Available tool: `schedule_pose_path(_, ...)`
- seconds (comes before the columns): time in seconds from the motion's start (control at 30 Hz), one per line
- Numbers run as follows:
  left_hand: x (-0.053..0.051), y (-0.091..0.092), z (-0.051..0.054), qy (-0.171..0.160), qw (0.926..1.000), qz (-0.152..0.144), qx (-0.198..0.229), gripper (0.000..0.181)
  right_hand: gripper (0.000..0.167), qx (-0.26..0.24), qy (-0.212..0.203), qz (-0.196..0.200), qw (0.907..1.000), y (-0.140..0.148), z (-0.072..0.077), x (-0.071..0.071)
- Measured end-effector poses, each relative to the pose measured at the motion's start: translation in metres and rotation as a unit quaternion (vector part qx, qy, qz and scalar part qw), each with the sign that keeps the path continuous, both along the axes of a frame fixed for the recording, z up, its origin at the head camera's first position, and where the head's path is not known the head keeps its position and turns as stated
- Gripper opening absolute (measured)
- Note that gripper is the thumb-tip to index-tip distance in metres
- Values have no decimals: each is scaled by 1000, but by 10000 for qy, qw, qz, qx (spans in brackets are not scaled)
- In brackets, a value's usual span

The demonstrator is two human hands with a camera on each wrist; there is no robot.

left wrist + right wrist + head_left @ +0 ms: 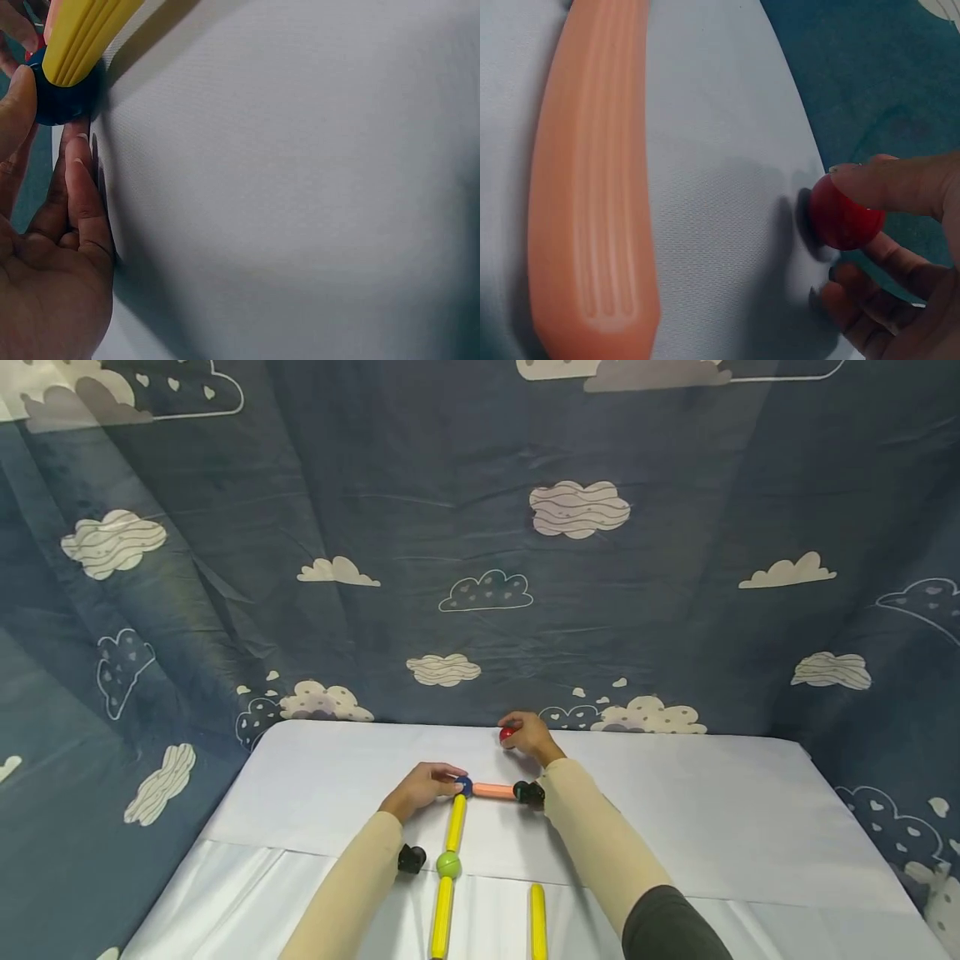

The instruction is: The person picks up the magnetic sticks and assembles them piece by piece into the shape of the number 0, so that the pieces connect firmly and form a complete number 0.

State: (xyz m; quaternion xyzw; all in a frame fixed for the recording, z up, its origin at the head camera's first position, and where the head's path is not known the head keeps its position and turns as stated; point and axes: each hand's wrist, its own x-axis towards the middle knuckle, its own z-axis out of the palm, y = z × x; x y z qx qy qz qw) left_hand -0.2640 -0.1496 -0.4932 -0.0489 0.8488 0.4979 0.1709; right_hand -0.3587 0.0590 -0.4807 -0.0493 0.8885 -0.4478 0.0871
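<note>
My left hand (424, 790) grips a dark blue ball (64, 97) between thumb and fingertips. A yellow ribbed rod (455, 824) joins this ball and runs toward me to a light green ball (448, 864), where a second yellow rod (442, 917) continues. From the blue ball an orange ribbed rod (607, 180) extends to the right, its far end hidden behind the right wrist camera. At the table's far edge my right hand (534, 737) pinches a red ball (844, 214) between thumb and fingers, apart from the orange rod.
A loose yellow rod (537, 920) lies near the front, right of the joined rods. The white-covered table (675, 827) ends at a dark blue cloth (420, 527) printed with clouds. Black wrist cameras (411, 859) sit on both wrists.
</note>
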Motion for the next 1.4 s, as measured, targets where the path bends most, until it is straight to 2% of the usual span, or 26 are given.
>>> schedule_pose_path(0.17,-2,9,3,-21,10000,10,28,26,40,138,-59,44,9999,11,1,-1)
schedule_pose_path(0.27,-3,12,4,-9,10000,-14,35,26,40,247,44,62,9997,15,3,0)
schedule_pose_path(0.53,-2,18,2,16,10000,-35,62,26,37,440,133,95,9989,25,5,5)
schedule_pose_path(0.77,-1,20,1,-40,10000,-30,64,26,35,272,65,174,9995,31,7,14)
schedule_pose_path(0.9,-2,18,2,-30,10000,-38,50,27,34,160,359,267,9989,33,14,27)
schedule_pose_path(1.07,-1,14,0,-15,10000,-36,66,28,33,10,613,358,9975,35,22,50)
schedule_pose_path(1.23,0,10,-2,-34,10000,25,20,28,33,-157,639,383,9971,42,27,79)
schedule_pose_path(1.4,1,6,-1,-37,10000,87,13,28,31,-402,871,785,9923,52,25,111)
